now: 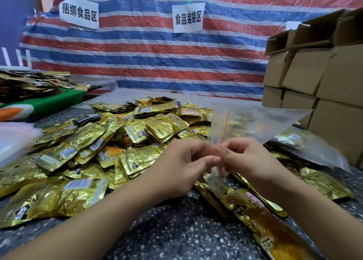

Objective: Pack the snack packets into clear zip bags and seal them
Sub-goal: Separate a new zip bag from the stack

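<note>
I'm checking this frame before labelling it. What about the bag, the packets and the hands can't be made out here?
All in the head view:
- Zip bag: whether its red-lined mouth is open or sealed; both hands pinch that corner and cover it.
- Left hand and right hand: fingertips hidden behind each other and the plastic.
- Packed bag at right: packet count blurred by the film.
- Snack packets: small print unreadable.
- Left white object: blurred, cut by the edge.

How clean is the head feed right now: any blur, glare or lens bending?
Head view: left edge smears with motion blur; gold foil snack packets throw glare; brown cardboard boxes lean from wide-angle bending; the clear zip bag between left hand and right hand looks hazy.
</note>
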`<action>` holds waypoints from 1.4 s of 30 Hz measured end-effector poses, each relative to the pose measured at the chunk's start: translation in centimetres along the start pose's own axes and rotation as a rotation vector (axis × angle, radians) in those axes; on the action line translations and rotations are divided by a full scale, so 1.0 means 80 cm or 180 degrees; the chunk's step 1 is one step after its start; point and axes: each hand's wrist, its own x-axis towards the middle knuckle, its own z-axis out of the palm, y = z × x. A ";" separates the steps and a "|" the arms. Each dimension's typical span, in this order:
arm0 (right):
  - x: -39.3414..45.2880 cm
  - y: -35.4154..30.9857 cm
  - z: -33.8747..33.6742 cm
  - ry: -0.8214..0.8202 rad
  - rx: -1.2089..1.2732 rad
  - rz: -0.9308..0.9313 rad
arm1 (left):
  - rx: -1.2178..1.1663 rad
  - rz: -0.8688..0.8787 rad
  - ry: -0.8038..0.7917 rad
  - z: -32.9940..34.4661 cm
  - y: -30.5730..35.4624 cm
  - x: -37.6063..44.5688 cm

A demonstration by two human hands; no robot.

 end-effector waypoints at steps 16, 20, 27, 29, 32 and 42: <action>0.003 -0.002 -0.014 0.1473 -0.1080 -0.0572 | 0.1402 0.0562 0.0308 -0.014 -0.003 -0.001; 0.004 0.001 -0.011 0.1490 -0.1077 -0.0537 | 0.1852 0.1023 -0.0166 -0.012 0.011 -0.009; 0.005 -0.002 -0.015 0.1533 -0.0855 -0.0272 | 0.2235 0.1040 -0.0103 -0.008 0.014 -0.016; 0.006 -0.004 -0.016 0.1541 -0.0796 -0.0129 | 0.2327 0.1034 -0.0076 -0.002 0.016 -0.016; 0.007 -0.007 -0.021 0.1599 -0.0605 0.0071 | 0.2271 0.0934 -0.0026 0.001 0.013 -0.015; 0.013 -0.020 -0.049 0.2102 -0.1037 0.0139 | 0.0829 0.0618 0.0671 -0.015 0.010 -0.004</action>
